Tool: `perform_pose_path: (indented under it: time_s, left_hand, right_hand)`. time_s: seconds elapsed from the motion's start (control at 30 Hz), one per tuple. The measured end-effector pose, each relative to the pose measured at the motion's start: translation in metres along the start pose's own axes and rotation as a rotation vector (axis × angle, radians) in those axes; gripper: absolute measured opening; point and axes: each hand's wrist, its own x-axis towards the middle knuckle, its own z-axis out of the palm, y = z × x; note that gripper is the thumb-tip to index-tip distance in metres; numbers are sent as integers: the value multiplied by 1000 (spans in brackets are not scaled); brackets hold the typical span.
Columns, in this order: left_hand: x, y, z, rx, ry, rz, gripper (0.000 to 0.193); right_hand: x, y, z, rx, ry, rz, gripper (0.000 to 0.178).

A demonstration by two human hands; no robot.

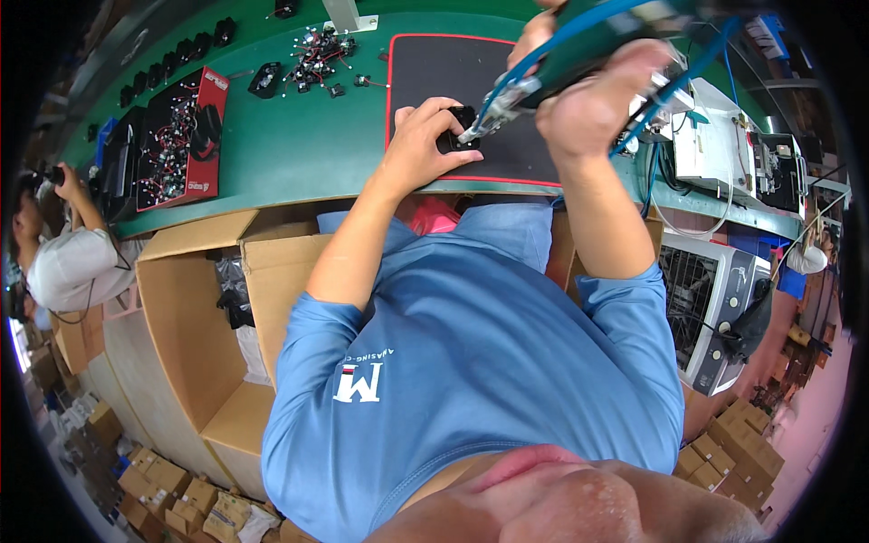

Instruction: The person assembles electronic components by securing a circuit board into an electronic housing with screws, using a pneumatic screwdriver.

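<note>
My left hand [424, 138] steadies a small black part [459, 127] on the dark mat, fingers on its far side and thumb on its near side. In my right hand [593, 107] is a power screwdriver [579, 63] with a dark green body, smeared by motion. It tilts so that its silvery nose [498, 107] points down to the left and meets the black part. A blue hose [579, 23] curves along the tool. The bit's exact contact is too small to make out.
The black mat [516, 167] has a red border and lies on the green bench [290, 145]. Left of it are a pile of small wired parts [317, 59] and a red box [210, 136] of wired parts. A white machine [711, 145] stands right. Below is an open carton [181, 317].
</note>
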Motion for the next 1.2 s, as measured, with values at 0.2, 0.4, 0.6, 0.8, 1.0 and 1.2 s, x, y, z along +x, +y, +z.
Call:
perform_pose_path:
  time_s: [0.2,0.4,0.6,0.8,1.0,1.2]
  left_hand:
    - [-5,0,-1,-57,41,-78,74]
    - [-3,2,2,-71,25,-98,79]
    - [-2,2,1,-63,28,-48,79]
    - [-3,3,1,-68,37,-81,79]
    - [-3,4,-1,-55,24,-87,80]
    - [-5,6,0,-78,5,-190,81]
  right_hand:
    - [12,-61,59,62,131,148,106]
    - [-13,19,25,-55,103,1,88]
    - [-17,33,19,96,105,-11,85]
    - [-19,38,20,115,123,-7,86]
    - [-17,38,22,158,119,-17,86]
    - [-18,48,18,328,128,-44,86]
